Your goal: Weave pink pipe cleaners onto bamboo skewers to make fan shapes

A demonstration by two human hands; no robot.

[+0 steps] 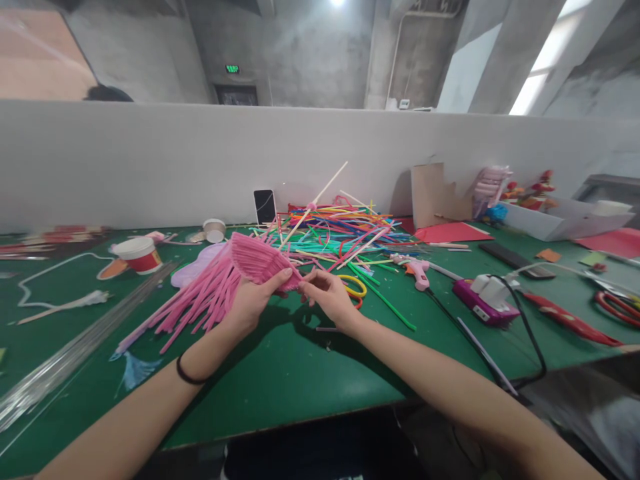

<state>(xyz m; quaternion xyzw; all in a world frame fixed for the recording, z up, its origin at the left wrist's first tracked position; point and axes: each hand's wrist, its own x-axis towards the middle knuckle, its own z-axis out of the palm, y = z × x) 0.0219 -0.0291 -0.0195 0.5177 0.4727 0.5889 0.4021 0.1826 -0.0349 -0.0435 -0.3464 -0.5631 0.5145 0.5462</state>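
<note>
My left hand (255, 299) grips a fan-shaped panel of pink pipe cleaners (260, 259), laid side by side, with the thumb across its front. At the panel's right tip, the fingers of my right hand (327, 293) pinch its narrow end. Behind and left of my left hand, a bundle of loose pink pipe cleaners (200, 297) spreads over the table. Just right of my right hand lie the yellow handles of a pair of scissors (356, 285), partly hidden by that hand.
A heap of coloured pipe cleaners (340, 230) lies at the back, near a phone (265, 207). To the right are a pink glue gun (419, 272) and a purple power strip (485, 303). A paper cup (139, 256) and clear thin sticks (85, 340) are on the left.
</note>
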